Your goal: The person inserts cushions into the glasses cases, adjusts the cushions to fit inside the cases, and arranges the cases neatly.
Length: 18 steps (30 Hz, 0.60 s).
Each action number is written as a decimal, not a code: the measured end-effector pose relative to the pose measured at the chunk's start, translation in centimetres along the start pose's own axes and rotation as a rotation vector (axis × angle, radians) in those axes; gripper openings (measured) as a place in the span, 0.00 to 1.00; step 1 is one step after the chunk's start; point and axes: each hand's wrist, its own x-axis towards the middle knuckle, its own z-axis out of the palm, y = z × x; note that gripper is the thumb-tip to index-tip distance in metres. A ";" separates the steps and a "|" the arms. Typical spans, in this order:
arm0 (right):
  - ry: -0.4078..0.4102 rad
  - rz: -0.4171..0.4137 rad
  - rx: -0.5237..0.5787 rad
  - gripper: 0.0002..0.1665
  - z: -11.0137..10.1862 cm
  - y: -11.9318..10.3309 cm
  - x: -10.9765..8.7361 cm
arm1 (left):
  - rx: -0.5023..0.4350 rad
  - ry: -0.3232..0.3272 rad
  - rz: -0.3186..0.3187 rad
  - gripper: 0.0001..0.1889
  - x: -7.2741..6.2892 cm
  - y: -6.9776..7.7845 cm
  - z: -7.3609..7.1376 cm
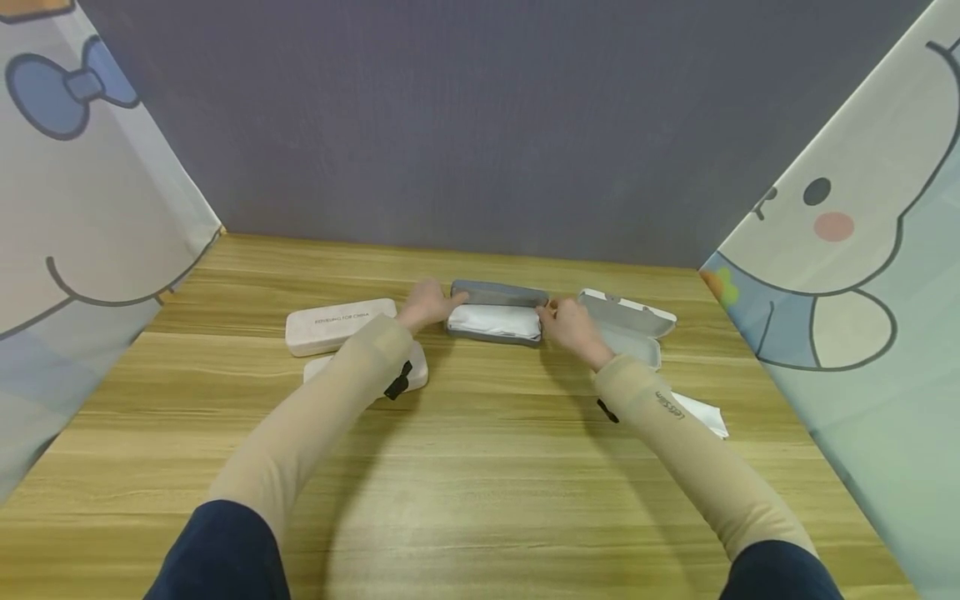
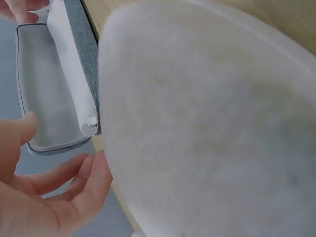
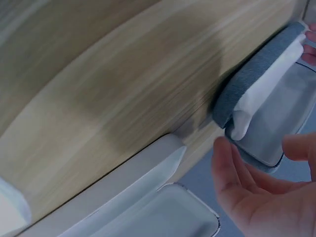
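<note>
A grey-blue glasses case (image 1: pixel 495 337) lies with its lid (image 1: pixel 501 294) raised at the back. Inside it is a bundled white cloth (image 1: pixel 495 320); whatever the cloth may cover is hidden. My left hand (image 1: pixel 427 305) is at the case's left end, thumb near the lid's edge and fingers (image 2: pixel 89 173) extended near the base. At the right end is my right hand (image 1: pixel 572 325), its thumb apart from the loosely bent fingers (image 3: pixel 227 170). Whether the fingertips touch the case is hard to tell.
On the left lie a white lettered case (image 1: pixel 337 325) and a second white case (image 1: pixel 417 367) partly under my forearm. To the right stands an opened white case (image 1: pixel 633 343), with a white cloth (image 1: pixel 703 412) in front. A grey wall (image 1: pixel 480 125) rises behind the table.
</note>
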 end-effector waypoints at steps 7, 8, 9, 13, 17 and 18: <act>-0.112 0.123 0.150 0.43 -0.3 -0.9 0.1 | -0.148 -0.063 -0.048 0.27 -0.2 0.0 0.1; -0.128 0.145 0.187 0.43 -0.3 -1.0 0.2 | -0.177 -0.071 -0.056 0.26 -0.3 0.1 0.2; -0.140 0.173 0.229 0.43 -0.2 -1.1 0.3 | -0.208 -0.082 -0.062 0.25 -0.4 0.1 0.2; -0.156 0.257 0.345 0.42 -0.1 -1.5 0.5 | -0.280 -0.130 -0.072 0.27 -0.7 0.3 0.2; -0.171 0.305 0.403 0.41 -0.1 -1.5 0.8 | -0.309 -0.158 -0.065 0.29 -0.8 0.5 0.2; -0.173 0.310 0.414 0.41 0.0 -1.5 0.9 | -0.315 -0.158 -0.064 0.27 -0.8 0.5 0.2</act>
